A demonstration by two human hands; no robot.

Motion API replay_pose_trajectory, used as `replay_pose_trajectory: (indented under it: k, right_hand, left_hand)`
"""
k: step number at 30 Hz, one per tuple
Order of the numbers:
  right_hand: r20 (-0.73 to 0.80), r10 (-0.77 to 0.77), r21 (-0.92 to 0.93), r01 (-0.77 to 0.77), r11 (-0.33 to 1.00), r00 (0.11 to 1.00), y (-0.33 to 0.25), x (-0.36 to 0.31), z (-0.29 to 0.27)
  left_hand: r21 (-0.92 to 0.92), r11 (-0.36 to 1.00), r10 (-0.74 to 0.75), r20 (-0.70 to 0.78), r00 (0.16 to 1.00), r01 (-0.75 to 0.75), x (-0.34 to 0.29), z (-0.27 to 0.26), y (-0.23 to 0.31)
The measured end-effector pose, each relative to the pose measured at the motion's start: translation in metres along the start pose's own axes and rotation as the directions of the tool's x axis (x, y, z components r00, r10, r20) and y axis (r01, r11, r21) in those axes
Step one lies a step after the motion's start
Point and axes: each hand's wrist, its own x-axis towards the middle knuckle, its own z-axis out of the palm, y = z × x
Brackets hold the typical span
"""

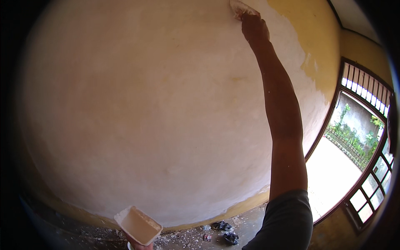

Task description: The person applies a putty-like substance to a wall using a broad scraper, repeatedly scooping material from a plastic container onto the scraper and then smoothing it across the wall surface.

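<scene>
My right arm is stretched up along the wall (158, 108), which is covered with pale filler. High on the wall, my right hand (255, 28) is closed round a filling knife (241, 7), its pale, smeared blade against the surface. The knife's handle is hidden in the fist. Low down, my left hand (143, 246) grips a rectangular tub (141, 227) from below. The tub is tilted, with pale filler coating its inside and rim. Most of my left hand is out of the picture.
Bare yellow paint (310, 31) shows at the wall's upper right. White crumbs and black plastic bags (230, 238) lie on the dark floor (204, 239) below. At the right an open doorway (333, 166) leads to a bright yard, beside a paned window (371, 191).
</scene>
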Motion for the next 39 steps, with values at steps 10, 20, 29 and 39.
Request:
replay_pose_trajectory:
  k: [10,20,29,39]
  right_hand:
    - [0.440,0.628,0.452,-0.763,0.463,0.642,0.096,-0.016,0.007]
    - [0.016,0.560,0.599,-0.456,0.658,0.829,0.043,0.043,0.024]
    - [-0.095,-0.026,0.723,0.087,0.686,0.995,0.024,-0.067,-0.036]
    - [-0.359,-0.291,0.323,0.410,0.853,0.887,0.027,-0.100,0.007]
  left_hand:
    - [0.059,0.998,0.015,-0.006,1.000,-0.015,-0.002,0.003,0.007]
    - [0.065,0.998,0.020,-0.027,0.999,-0.018,-0.008,0.005,0.002]
    - [0.064,0.997,0.041,-0.014,0.999,-0.040,-0.010,-0.002,0.006]
    - [0.073,0.996,0.042,0.001,0.999,-0.042,-0.008,-0.013,0.007]
